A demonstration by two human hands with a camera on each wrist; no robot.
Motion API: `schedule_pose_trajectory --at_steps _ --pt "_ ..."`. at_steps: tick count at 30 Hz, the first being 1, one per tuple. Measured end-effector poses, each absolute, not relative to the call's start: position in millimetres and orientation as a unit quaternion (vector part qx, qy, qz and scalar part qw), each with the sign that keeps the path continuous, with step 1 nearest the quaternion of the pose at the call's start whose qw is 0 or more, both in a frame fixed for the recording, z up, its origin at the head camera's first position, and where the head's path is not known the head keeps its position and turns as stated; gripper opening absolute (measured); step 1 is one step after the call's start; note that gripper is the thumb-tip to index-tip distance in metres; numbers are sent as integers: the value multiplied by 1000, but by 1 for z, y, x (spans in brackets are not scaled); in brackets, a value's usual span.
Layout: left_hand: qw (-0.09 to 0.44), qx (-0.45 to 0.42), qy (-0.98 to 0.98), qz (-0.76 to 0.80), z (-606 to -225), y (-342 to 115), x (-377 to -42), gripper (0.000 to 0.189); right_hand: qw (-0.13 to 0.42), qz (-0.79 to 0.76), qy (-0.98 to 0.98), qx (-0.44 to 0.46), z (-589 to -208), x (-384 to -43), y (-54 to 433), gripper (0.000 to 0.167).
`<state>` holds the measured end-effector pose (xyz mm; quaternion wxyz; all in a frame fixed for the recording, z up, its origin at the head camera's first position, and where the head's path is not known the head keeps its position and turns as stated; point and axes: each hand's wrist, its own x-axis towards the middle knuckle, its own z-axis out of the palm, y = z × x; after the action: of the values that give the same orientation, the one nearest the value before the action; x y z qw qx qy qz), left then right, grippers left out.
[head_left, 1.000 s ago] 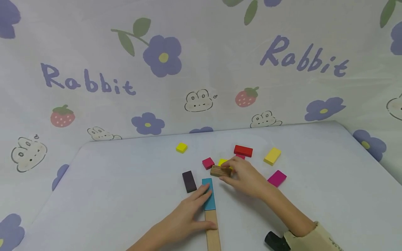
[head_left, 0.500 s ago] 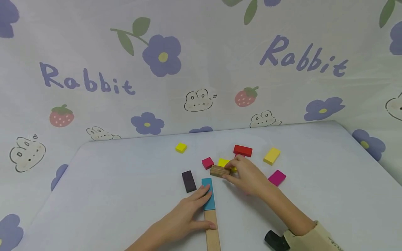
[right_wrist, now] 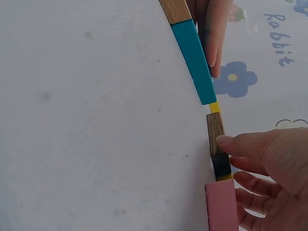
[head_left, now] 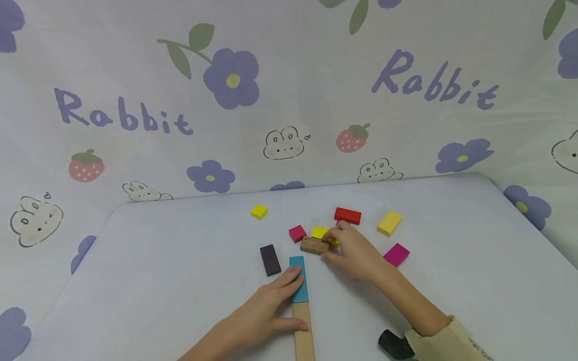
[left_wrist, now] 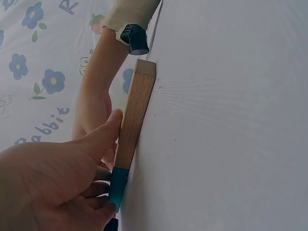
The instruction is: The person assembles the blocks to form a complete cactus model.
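My left hand (head_left: 266,308) rests on two blocks laid end to end. Its fingertips touch the blue block (head_left: 297,260) and its thumb lies on the light wooden block (head_left: 303,346). Further forward, my right hand (head_left: 354,253) pinches the right end of a brown wooden block (head_left: 313,244) between thumb and index finger. In the right wrist view, the thumb lies on the near side of that brown block (right_wrist: 216,130), which sits a little apart from the blue block (right_wrist: 195,62). A yellow block (head_left: 319,232) is partly hidden behind it.
A black block (head_left: 270,260) lies left of the blue one. Around my right hand are a small pink-red block (head_left: 297,233), a red block (head_left: 347,215), a pale yellow block (head_left: 389,223) and a magenta block (head_left: 396,255). A small yellow block (head_left: 259,211) lies further back.
My right thumb and index finger have shifted slightly right along the brown block, toward its end. The left hand and the blocks stay essentially in place; the head view drifts slightly.
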<state>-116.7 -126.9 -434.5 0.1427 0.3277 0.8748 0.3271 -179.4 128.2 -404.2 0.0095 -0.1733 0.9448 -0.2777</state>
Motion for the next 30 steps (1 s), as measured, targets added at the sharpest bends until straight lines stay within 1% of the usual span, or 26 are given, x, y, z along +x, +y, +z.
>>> schedule_pose_trajectory --at_steps 7,14,23,30 --pt "158 322 878 318 -416 -124 -111 87 7 -270 947 -175 -407 -181 127 32" --pt "162 315 881 314 -415 -123 -111 87 14 -271 944 -186 -404 -180 129 29" --pt "132 341 874 320 -428 -127 -114 92 51 -272 935 -220 -394 -181 137 29" --pt "155 319 876 327 -418 -124 -111 88 87 -287 925 -234 -391 -182 143 31"
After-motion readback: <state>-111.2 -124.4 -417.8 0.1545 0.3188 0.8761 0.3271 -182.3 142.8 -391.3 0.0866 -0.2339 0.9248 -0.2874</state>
